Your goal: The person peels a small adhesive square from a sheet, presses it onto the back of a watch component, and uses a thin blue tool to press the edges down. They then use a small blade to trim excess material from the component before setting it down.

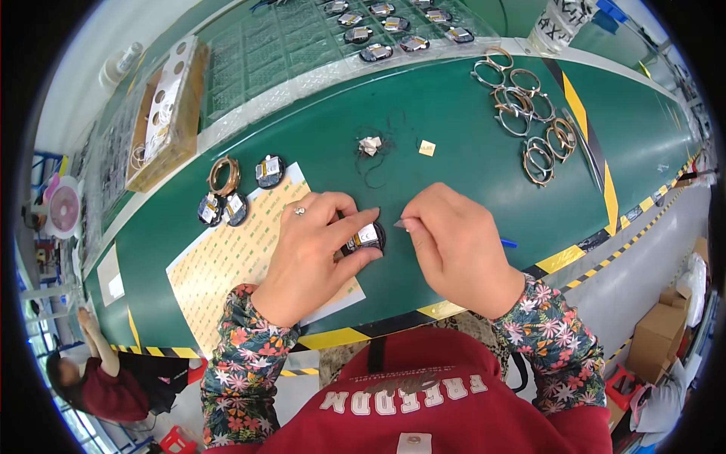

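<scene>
Left hand (308, 246) has thumb and fingers closed around the round black module (366, 237) on the worktop (454, 106), apparently to prevent sliding; right hand (460, 244) pinches a small grey piece (400, 224), presumably for fine control.

Round module (364, 238): I see a black disc, its silvery-white label (367, 235) facing up, on the green bench (446, 94), gripped at the edges and partly covered by the left hand (318, 246).
Small piece (400, 224): I make out a greyish tip, pinched in the right hand (454, 246), just beside the module.
</scene>
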Demonstrator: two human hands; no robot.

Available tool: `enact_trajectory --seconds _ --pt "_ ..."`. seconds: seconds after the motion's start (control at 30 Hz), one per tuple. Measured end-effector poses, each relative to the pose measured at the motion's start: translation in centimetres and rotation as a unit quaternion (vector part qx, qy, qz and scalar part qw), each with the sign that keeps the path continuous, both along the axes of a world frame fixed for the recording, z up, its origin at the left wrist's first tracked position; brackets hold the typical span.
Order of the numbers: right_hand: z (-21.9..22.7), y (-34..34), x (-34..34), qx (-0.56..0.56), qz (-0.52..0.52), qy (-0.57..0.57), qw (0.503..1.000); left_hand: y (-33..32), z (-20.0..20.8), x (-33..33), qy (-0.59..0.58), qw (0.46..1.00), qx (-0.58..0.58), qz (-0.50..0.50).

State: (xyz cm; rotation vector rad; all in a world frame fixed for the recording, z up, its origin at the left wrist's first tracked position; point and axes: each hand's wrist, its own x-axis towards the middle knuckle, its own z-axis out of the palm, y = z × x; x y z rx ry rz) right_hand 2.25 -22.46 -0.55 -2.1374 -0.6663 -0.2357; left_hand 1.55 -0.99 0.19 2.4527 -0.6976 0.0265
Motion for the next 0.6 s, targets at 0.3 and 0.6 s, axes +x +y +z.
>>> enact_trajectory --seconds 0.3,0.6 --pt "-1.7 0.2 -0.1 -0.050 0.068 -0.089 0.992 0.2 -0.9 -1.3 -0.025 1.000 0.005 0.015" --pt "-2.2 0.3 0.1 -0.048 0.076 -0.093 0.992 0.4 -1.4 -1.3 -0.021 0.999 -0.018 0.029"
